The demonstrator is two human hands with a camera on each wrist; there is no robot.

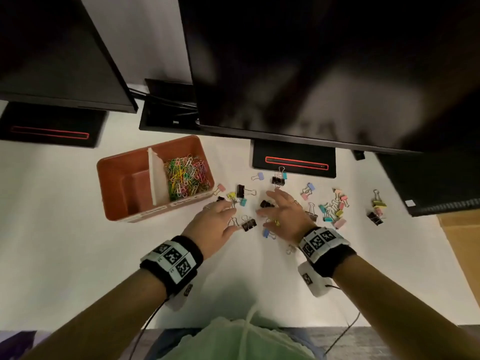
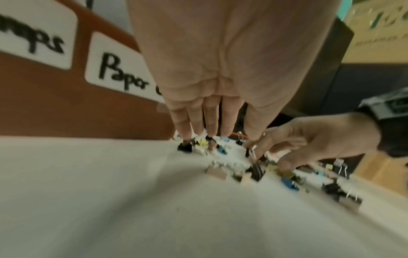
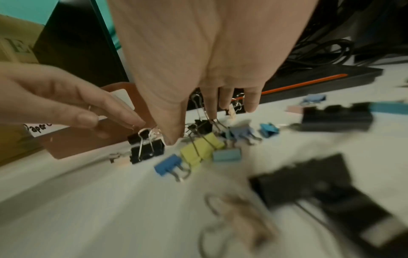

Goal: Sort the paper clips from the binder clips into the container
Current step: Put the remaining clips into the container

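An orange container (image 1: 118, 193) stands left of centre; its right compartment holds a heap of coloured paper clips (image 1: 185, 178) and its left one has none. The front carries a "Paper" label (image 2: 123, 73). Black and pastel binder clips lie scattered on the white table. My left hand (image 1: 228, 214) hovers open over them, its straight fingers (image 2: 209, 122) pointing down at a small black clip (image 2: 185, 147). My right hand (image 1: 270, 203) is spread open beside it, thumb tip (image 3: 173, 137) next to a black binder clip (image 3: 146, 148). Neither hand holds anything.
Two dark monitors overhang the table's back, their stands (image 1: 293, 162) (image 1: 49, 126) on the surface. A cluster of pastel binder clips (image 1: 335, 209) lies to the right, with more (image 1: 378, 209) beyond it. A cardboard box (image 1: 459, 242) sits at the right edge.
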